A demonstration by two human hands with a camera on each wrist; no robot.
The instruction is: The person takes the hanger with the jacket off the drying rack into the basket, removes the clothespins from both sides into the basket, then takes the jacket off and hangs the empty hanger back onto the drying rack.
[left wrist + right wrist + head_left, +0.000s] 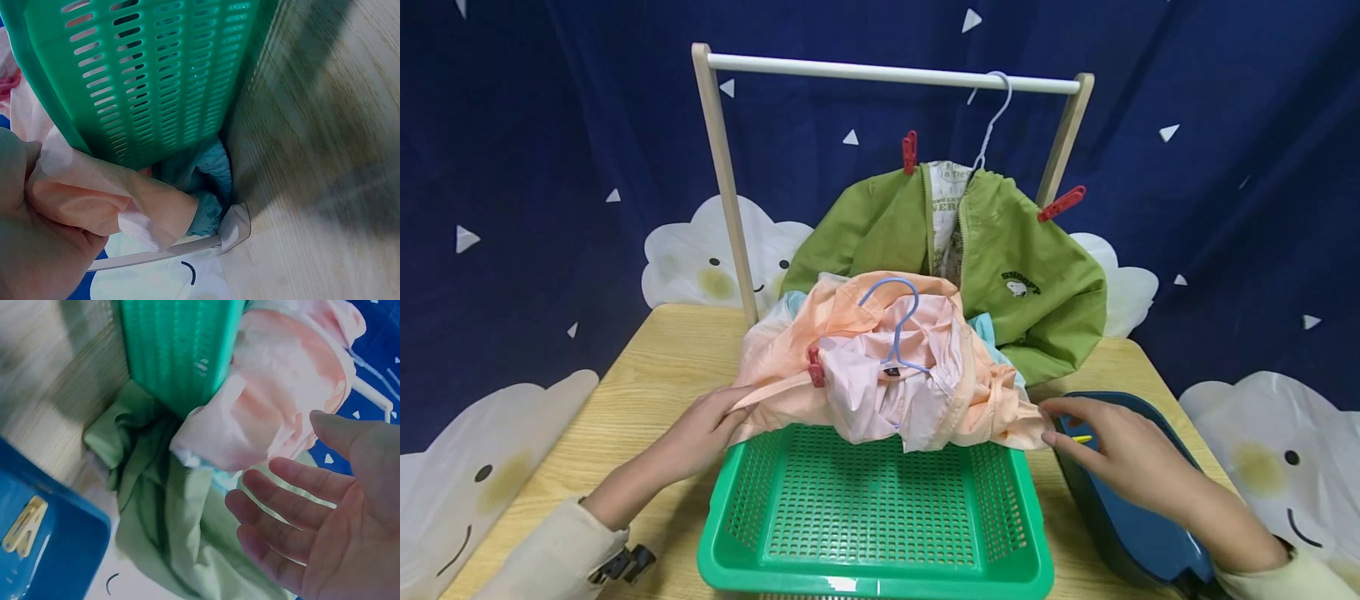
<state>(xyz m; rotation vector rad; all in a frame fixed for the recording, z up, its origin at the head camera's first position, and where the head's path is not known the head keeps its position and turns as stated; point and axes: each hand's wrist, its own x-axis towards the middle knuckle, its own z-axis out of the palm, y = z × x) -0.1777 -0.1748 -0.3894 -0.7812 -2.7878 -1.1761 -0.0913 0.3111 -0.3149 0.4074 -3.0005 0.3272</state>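
A peach-pink jacket [880,367] lies bunched over the far edge of a green basket [865,533], with a light blue hanger [898,321] in its collar and a red clip [814,367] on it. My left hand [703,429] grips the jacket's left edge [81,194]. Just off the jacket's right edge [250,419], my right hand [1105,446] is held with its fingers [281,506] spread and nothing in it. A green jacket [1000,267] hangs on a white hanger [992,117] from the rail.
A wooden rack with a white rail [887,73] stands at the table's back. Red clips [910,152] [1062,203] pin the green jacket's shoulders. A blue tray [1120,500] holding a yellow clip [22,525] sits under my right hand. A teal cloth [200,181] lies behind the basket.
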